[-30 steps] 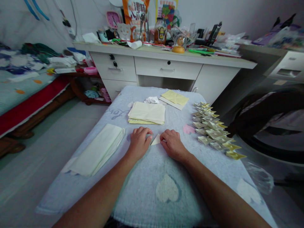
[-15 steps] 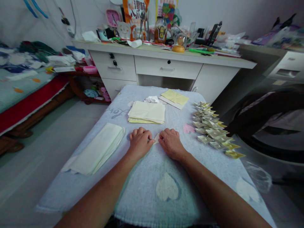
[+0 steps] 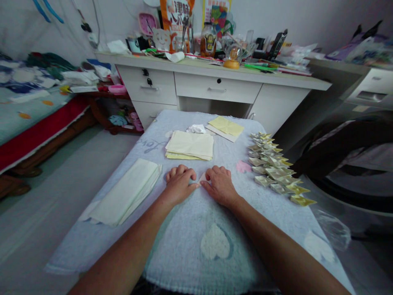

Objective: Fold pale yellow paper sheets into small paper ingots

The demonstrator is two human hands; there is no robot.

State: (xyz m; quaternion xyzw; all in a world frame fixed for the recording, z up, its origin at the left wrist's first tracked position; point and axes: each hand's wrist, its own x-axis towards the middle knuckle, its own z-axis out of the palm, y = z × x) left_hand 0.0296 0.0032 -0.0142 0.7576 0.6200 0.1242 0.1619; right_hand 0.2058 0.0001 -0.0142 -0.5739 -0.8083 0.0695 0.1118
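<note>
A small folded piece of paper (image 3: 202, 178) lies between my hands on the cloth, mostly covered by the fingers. My left hand (image 3: 181, 183) is closed, its thumb pressing at the paper's left edge. From the other side my right hand (image 3: 220, 184) grips it, thumb low and fingers curled. Just beyond the hands sits a stack of cream and yellow paper sheets (image 3: 190, 144). Off to the right stand several folded paper boats (image 3: 274, 164) in close rows, pale and yellow.
A blue patterned cloth (image 3: 181, 250) covers the table. Folded pale sheets (image 3: 125, 192) lie at left, a yellow sheet (image 3: 225, 125) and crumpled white paper (image 3: 196, 128) at the back. Behind stands a cluttered white desk (image 3: 215, 84); a washing machine (image 3: 365, 135) is at right.
My left thumb has lowered and straightened along the paper's near edge. The right thumb now shows below the fingers, pressed toward the left thumb. The paper stays in place.
</note>
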